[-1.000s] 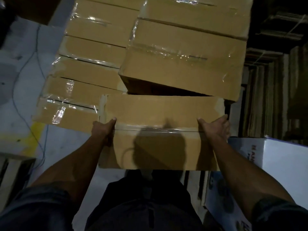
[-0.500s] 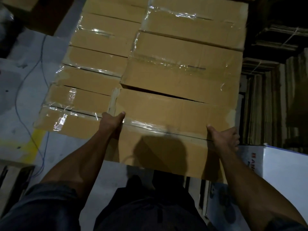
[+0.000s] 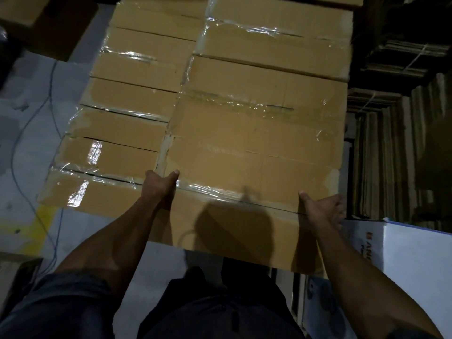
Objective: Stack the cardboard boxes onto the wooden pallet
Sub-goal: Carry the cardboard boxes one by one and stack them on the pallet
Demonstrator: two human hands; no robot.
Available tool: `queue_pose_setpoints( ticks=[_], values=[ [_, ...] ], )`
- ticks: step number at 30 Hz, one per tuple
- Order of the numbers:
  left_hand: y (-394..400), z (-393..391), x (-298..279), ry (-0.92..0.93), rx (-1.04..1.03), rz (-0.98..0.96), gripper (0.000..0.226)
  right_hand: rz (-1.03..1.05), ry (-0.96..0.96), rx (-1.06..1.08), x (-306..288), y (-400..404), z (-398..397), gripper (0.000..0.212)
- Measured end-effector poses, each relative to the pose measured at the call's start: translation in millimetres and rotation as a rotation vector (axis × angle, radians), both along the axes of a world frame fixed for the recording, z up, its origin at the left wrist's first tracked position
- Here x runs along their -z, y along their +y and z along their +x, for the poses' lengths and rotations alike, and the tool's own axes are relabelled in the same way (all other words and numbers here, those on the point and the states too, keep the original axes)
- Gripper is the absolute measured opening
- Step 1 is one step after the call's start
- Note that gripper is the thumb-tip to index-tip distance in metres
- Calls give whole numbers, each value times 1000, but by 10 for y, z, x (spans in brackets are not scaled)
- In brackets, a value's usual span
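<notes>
I hold a taped cardboard box (image 3: 244, 167) at the near end of the right-hand row of the stack. My left hand (image 3: 160, 184) grips its left end with the thumb over the top edge. My right hand (image 3: 320, 209) grips its right end, also thumb on top. The box's far edge lies flush against the neighbouring box (image 3: 264, 94). The left row of boxes (image 3: 127, 133) sits lower beside it. The wooden pallet is hidden under the stack.
A white printed carton (image 3: 415, 253) stands close to my right forearm. Bundles of flattened cardboard (image 3: 403, 143) fill the dark right side. A blue cable (image 3: 49, 94) and a yellow floor mark (image 3: 41, 223) lie on the grey floor at left. Another box (image 3: 49, 20) sits far left.
The held box has moved forward and up until level with the neighbouring box, closing the dark gap between them. Both hands stayed on its ends.
</notes>
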State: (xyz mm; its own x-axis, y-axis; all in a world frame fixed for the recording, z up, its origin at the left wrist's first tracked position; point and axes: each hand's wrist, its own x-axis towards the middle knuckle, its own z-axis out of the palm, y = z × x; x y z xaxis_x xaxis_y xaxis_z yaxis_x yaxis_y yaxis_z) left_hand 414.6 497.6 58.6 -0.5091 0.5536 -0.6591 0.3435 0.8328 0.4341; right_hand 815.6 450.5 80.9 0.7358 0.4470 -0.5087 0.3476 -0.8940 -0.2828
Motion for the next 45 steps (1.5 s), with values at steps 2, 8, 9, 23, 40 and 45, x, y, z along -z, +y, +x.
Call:
queue_pose_setpoints(
  ticks=[2, 8, 9, 23, 40, 45],
  values=[
    [-5, -7, 33, 10, 10, -4, 87, -12, -11, -2, 16, 9, -11, 114],
    [73, -14, 87, 39, 35, -40, 86, -27, -5, -11, 47, 47, -13, 115],
    [82, -24, 89, 31, 33, -47, 87, -27, -7, -15, 54, 45, -13, 115],
    [-55, -83, 93, 111, 143, 60, 87, -116, -51, -124, 110, 7, -7, 114],
    [-1333, -1, -782, 476, 646, 154, 50, 92, 50, -1206, -639, -459, -1346, 61],
    [-1809, -308, -915, 510, 534, 196, 52, 112, 68, -1464, -730, -531, -1940, 62]
  ],
)
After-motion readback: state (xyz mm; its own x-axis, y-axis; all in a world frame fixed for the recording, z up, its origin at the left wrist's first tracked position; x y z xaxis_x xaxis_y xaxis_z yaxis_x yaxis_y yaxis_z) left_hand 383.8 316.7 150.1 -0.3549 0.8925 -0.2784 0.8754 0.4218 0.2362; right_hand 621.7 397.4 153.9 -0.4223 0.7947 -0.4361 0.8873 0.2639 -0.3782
